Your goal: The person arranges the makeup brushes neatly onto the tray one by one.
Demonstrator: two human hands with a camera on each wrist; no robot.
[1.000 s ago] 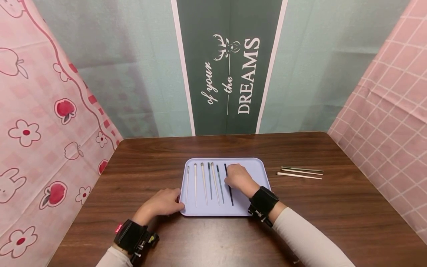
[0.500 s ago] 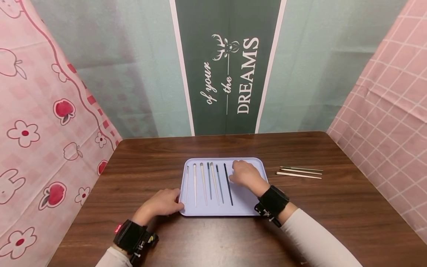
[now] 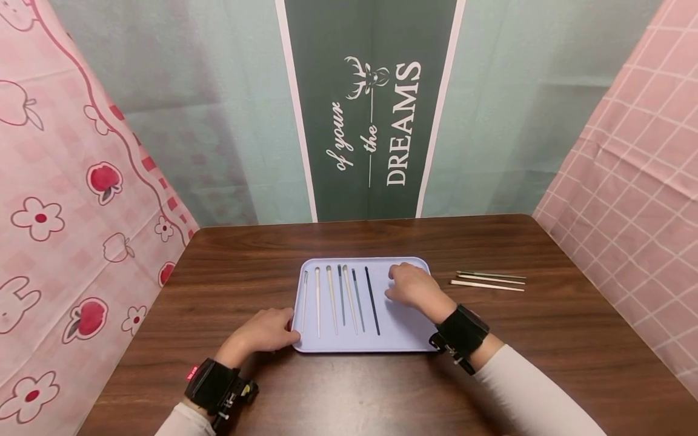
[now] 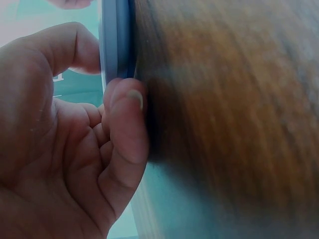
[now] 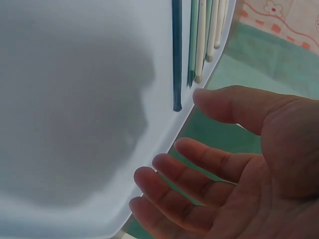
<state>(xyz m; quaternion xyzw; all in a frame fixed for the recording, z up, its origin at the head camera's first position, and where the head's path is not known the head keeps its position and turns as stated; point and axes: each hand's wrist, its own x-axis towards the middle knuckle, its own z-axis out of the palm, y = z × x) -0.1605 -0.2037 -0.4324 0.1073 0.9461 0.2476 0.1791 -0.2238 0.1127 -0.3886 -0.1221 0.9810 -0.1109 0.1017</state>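
A lavender tray (image 3: pixel 403 339) lies on the table with several slim makeup brushes in a row across its left and middle part, tips toward the back. My left hand (image 3: pixel 267 330) grips the tray's front left corner; in the left wrist view the thumb meets the tray edge (image 4: pixel 113 45) on one side and curled fingers the other. Over the tray's right part is my right hand (image 3: pixel 417 289), holding nothing. Its fingers and thumb are spread apart in the right wrist view. The dark blue brush (image 3: pixel 372 303), rightmost in the row, lies just left of that hand.
On the table right of the tray lie a green-handled brush (image 3: pixel 501 277) and two pale brushes (image 3: pixel 491 286), pointing sideways. Fabric curtains (image 3: pixel 245 121) stand behind the wooden table (image 3: pixel 349 393) and along both sides.
My right hand has let go of the dark blue brush and moved right, away from it, its fingers opening. The left hand stays at the tray corner.
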